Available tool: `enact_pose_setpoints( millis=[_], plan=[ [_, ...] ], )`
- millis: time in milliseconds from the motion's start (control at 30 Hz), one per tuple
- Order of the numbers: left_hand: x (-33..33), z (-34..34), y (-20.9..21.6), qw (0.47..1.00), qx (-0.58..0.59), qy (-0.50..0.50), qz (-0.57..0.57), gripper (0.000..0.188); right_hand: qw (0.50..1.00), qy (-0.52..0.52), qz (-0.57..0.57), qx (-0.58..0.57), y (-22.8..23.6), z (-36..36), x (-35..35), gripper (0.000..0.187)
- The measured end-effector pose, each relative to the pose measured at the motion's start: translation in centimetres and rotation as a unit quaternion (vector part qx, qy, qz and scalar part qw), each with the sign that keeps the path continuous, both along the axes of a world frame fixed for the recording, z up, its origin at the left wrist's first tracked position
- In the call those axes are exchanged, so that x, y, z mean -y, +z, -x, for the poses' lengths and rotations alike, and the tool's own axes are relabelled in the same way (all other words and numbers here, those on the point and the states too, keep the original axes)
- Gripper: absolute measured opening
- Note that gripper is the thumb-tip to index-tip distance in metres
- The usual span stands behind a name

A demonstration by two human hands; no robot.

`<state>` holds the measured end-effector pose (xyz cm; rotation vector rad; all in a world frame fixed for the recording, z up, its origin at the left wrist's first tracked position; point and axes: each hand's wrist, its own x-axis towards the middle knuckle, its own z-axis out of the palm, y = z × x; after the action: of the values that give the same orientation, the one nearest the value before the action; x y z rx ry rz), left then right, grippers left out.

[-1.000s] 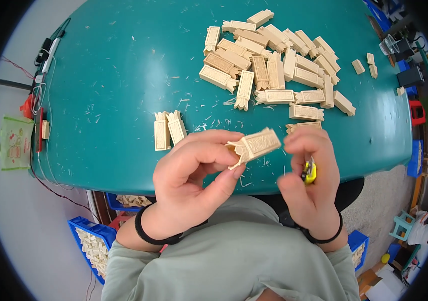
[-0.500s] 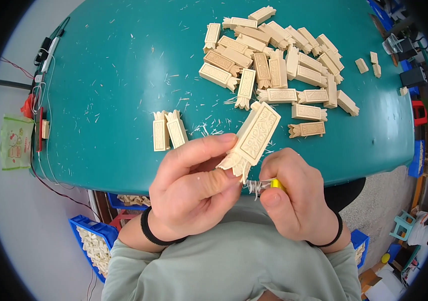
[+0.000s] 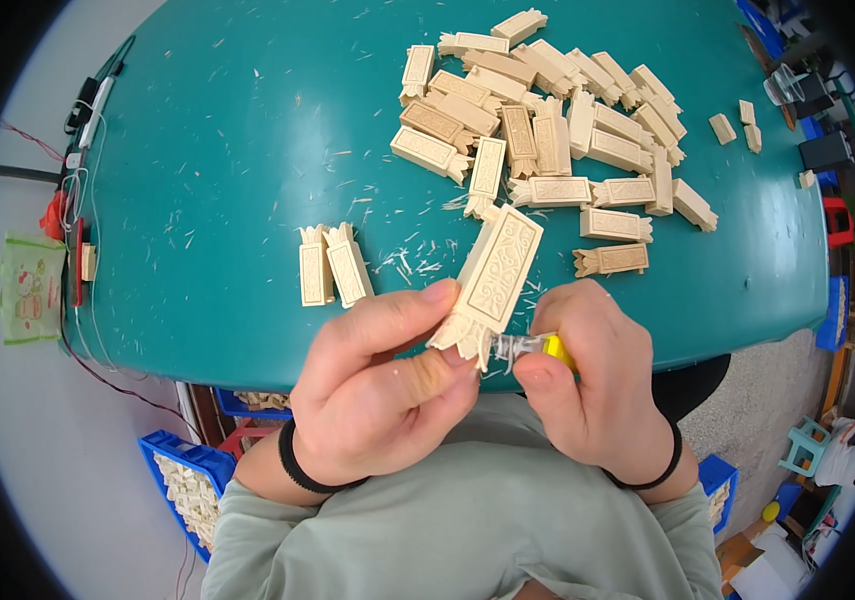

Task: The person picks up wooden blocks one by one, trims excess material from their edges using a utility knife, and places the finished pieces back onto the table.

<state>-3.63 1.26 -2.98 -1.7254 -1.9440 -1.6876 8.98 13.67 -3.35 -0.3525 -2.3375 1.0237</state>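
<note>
My left hand (image 3: 377, 385) is closed on a pale carved block (image 3: 502, 265) with a scrolled relief panel and a jagged, leaf-like lower end. The block tilts, its plain end pointing up and away; thumb and fingers pinch the jagged end. In my right hand (image 3: 592, 375) is a yellow-handled knife (image 3: 558, 350), most of its handle hidden by the fingers. Pale curled shavings cling along its blade, which lies against or very near the block's jagged end. Two similar blocks, the left one (image 3: 315, 268) and the right one (image 3: 348, 268), lie just beyond my left hand.
A heap of similar carved blocks (image 3: 547, 140) covers the far right of the green table (image 3: 207, 200). Loose shavings (image 3: 412, 263) are scattered on it. Small pieces (image 3: 722, 129) lie near the right edge. Blue crates of pale pieces (image 3: 192, 490) stand below left.
Both hands have shifted slightly left with the block. The knife has turned a little, and its shavings-covered blade now sits closer to the jagged end.
</note>
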Motion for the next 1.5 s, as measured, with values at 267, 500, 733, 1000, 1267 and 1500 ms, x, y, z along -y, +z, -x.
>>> enact_pose_setpoints(
  millis=[267, 500, 733, 1000, 1267, 1500],
  plan=[
    [0.3, 0.0, -0.3, 0.997, 0.077, -0.005, 0.023, 0.025, 0.998, 0.038, 0.056, 0.002, 0.4, -0.3, 0.2, 0.030],
    [0.1, -0.1, -0.4, 1.000, 0.013, 0.010, -0.002, 0.023, 0.997, 0.046, 0.056, 0.015, 0.2, -0.4, 0.2, 0.031],
    [0.1, -0.1, -0.1, 1.000, 0.000, 0.011, 0.011, 0.021, 1.000, 0.015, 0.000, 0.009, -0.3, -0.3, -0.1, 0.031],
    [0.0, 0.0, -0.3, 1.000, 0.014, 0.007, 0.009, 0.021, 0.998, 0.043, 0.028, 0.027, 0.0, -0.3, -0.1, 0.031],
    [1.2, 1.0, -0.2, 0.904, 0.419, -0.066, 0.044, 0.013, 0.991, 0.049, 0.118, 0.039, 0.1, -0.6, -0.5, 0.028],
    [1.5, 4.4, 0.4, 0.906, -0.038, 0.159, 0.390, 0.032, 0.980, 0.027, 0.196, 0.039, -0.2, -0.9, -0.8, 0.026]
  ],
)
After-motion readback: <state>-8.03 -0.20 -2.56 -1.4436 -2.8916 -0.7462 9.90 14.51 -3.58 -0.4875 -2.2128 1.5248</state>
